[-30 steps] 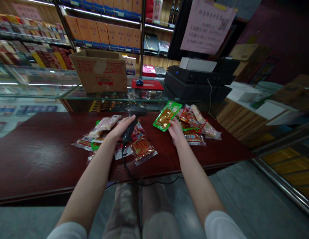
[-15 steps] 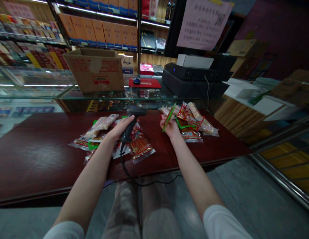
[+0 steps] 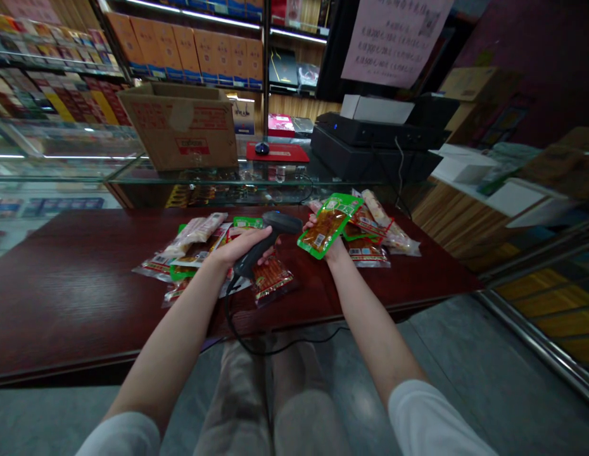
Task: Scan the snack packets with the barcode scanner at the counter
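A black corded barcode scanner (image 3: 259, 244) is wrapped in the fingers of my left hand (image 3: 244, 246), its head pointing right. My right hand (image 3: 333, 248) grips a green-edged snack packet (image 3: 329, 226) from behind, so most of its fingers are hidden. The packet is tilted, with a small barcode label on its lower left face turned up. The scanner head is close to the packet's left edge, apart from it. Beneath and left of the scanner lies a pile of snack packets (image 3: 199, 233). A red-brown packet (image 3: 272, 278) lies just below the scanner.
Behind my right hand is another heap of packets (image 3: 370, 250) on the dark red table (image 3: 85, 291). A glass counter beyond bears an open cardboard box (image 3: 180, 136), a red mat (image 3: 289, 153) and a black machine (image 3: 370, 145). The scanner cord (image 3: 294, 348) loops over the table's front edge.
My right hand has turned the green packet from edge-on to face-up, showing its label. The scanner in my left hand has moved right, toward the packet.
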A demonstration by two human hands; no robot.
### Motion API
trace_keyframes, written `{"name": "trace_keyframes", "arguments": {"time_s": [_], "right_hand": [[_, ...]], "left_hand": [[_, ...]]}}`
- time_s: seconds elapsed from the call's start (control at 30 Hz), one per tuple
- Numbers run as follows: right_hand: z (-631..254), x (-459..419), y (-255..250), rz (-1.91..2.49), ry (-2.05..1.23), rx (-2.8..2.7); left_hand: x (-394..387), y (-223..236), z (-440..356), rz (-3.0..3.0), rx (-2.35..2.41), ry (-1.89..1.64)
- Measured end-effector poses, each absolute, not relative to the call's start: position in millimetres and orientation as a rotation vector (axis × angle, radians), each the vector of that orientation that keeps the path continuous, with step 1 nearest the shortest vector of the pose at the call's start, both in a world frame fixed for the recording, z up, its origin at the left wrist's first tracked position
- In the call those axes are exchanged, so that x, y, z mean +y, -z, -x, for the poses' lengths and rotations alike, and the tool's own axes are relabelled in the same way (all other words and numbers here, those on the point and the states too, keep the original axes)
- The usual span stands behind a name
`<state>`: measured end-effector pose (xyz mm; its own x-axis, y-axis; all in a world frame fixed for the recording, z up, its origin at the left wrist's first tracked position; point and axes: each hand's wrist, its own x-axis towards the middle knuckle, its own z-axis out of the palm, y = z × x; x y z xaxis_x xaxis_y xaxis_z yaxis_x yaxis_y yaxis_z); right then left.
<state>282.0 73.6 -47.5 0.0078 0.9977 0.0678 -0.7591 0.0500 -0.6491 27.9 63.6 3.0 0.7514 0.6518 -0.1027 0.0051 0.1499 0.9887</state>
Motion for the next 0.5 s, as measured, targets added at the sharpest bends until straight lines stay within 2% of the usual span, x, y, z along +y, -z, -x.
{"name": "trace_keyframes", "arguments": {"time_s": [0.3,0.5], "right_hand": [[-273.5,73.5,45.7,0.618,-1.388,-0.638],[-277.9,75.3,43.6,0.76,-1.196,-0.723]], "left_hand": [[53.8,-4.2,-36.9,-1.319,0.544,-0.439],[64.8,-9.6,-23.9,-1.182,0.712,-0.531]]}}
